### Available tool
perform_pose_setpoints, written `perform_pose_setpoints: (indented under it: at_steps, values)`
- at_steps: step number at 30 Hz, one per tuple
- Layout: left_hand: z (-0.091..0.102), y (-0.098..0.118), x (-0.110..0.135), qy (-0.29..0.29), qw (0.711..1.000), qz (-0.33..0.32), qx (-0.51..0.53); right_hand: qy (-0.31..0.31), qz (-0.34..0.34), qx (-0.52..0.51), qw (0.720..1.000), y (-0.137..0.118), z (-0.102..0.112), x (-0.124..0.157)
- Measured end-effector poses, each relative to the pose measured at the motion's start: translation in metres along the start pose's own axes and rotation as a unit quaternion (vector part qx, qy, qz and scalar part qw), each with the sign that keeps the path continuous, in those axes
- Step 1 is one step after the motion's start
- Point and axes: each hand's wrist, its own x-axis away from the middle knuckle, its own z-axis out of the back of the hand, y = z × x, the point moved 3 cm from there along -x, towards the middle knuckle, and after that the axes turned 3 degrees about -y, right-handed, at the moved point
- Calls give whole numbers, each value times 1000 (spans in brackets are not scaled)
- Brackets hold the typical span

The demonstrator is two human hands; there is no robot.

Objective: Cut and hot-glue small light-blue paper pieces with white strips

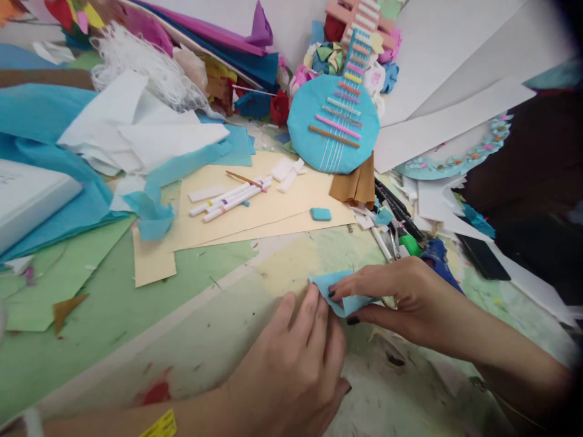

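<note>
A small piece of light blue felt or paper [339, 291] lies on the worn green table [109, 315] near the front. My right hand [401, 300] pinches it between thumb and fingers from the right. My left hand [296, 358] presses its fingertips on the piece's left edge, fingers held together and bent.
A blue paper guitar [334, 118] with coloured strips leans at the back. Cream sheets [273, 206] carry white markers [232, 200] and a small blue square [321, 213]. Blue tissue and white paper [136, 133] are piled at the left. Pens and a blue glue gun [437, 258] lie behind my right hand.
</note>
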Motion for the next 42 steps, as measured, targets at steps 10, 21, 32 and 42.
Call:
perform_pose_setpoints:
  at_steps: [10,21,32,42]
  values:
    - [15,-9,-1,125,990,-29,59,76,-44,-19,996,3,14,5]
    - [3,-50,-22,5,920,182,347,119,-20,-159,980,-10,26,1]
    - [-3,-53,-21,-29,775,239,584,205,-31,-200,957,-9,27,-4]
    - [-3,-49,-21,-25,713,239,658,211,-5,-233,949,-13,26,-1]
